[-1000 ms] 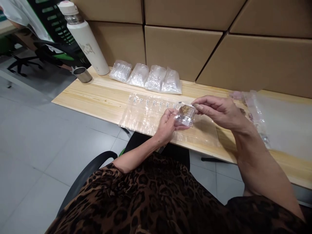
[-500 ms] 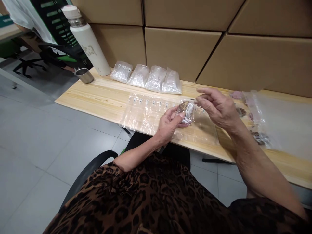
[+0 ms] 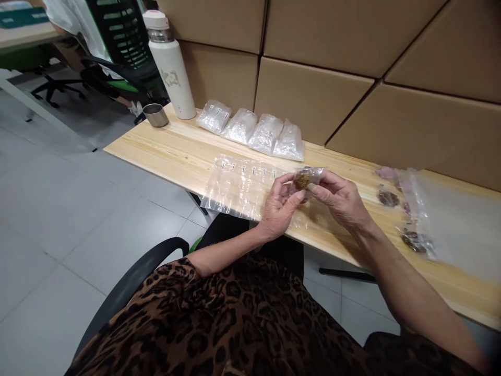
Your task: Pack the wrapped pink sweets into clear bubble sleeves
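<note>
Between both hands is a small clear packet (image 3: 302, 180) with brown, grainy contents, held up over the table. My left hand (image 3: 281, 208) grips its left side, fingers behind and thumb in front. My right hand (image 3: 340, 197) pinches its right side between thumb and fingers. Beneath the hands lies a row of flat clear plastic bags (image 3: 242, 190) with small dark printed marks along the top. To the right, several small packets with dark contents, such as one packet (image 3: 388, 197), lie beside a large clear plastic bag (image 3: 450, 219).
Filled clear bags (image 3: 239, 127) stand in a row at the back against stacked cardboard boxes (image 3: 313, 96). A white bottle (image 3: 174, 78) and a metal cup (image 3: 155, 115) occupy the table's left end. Beyond, a person in white (image 3: 78, 26) sits on an office chair.
My right hand has come down and closed on the packet's right side; before, it was raised beside it. The packet has been turned. The camera view has shifted.
</note>
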Tool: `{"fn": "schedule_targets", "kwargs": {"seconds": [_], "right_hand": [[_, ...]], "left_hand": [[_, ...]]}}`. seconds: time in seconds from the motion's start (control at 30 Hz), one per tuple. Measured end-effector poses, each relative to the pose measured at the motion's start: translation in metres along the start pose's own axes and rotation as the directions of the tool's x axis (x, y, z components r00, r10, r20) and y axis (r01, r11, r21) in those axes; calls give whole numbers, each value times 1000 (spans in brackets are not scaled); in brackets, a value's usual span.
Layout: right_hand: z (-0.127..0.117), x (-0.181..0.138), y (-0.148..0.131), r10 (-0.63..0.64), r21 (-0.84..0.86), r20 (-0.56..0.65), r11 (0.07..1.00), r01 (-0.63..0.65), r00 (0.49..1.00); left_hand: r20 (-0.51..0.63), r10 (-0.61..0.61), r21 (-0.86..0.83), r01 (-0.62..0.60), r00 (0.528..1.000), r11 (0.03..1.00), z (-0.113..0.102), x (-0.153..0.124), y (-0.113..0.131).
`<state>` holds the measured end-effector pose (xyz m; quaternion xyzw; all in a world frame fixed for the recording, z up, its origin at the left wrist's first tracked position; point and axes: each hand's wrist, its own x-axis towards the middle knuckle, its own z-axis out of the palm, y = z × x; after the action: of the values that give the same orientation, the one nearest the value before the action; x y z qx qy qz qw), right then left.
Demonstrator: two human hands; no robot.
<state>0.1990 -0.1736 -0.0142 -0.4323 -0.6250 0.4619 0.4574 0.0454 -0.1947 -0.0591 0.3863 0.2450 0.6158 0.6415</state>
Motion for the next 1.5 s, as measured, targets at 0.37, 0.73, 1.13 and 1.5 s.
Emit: {"fn": "schedule_targets", "kwargs": {"seconds": [0.37,0.73,1.13,1.5], "right_hand": [[6,-5,1,-30,-103,18,994,31,999],[29,-8,16,-246,-356,-77,912,204,966],[28,-12,17,-192,-318,-67,934,161,979],[25,-15,17,-113,14,-136,993,116,984]], "left_hand": [[-64,-61,-57,58,996,997,-5,3,-5],[-130,164,21,-163,978,986,-3,2,-12],[-44,210,51,-207,977,977,-3,-1,-16],[45,227,76,-230,973,970,-10,1,-18]]}}
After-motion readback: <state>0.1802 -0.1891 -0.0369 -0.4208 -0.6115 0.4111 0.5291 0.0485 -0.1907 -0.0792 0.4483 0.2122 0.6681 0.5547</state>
